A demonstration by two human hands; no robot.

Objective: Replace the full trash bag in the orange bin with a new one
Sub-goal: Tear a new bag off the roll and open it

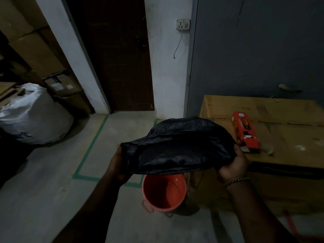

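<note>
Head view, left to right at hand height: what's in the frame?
white sack → left hand → black bag → right hand. Both hands grip the bag's ends.

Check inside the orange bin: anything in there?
The orange bin shows bare inner walls and bottom: no liner, no trash visible. Its far rim is covered by the black bag, which the left hand and right hand grip at its two ends.

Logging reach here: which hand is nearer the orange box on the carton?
Right. The right hand, gripping the black bag, is just beside the orange box; the left hand holds the bag's far side.
</note>
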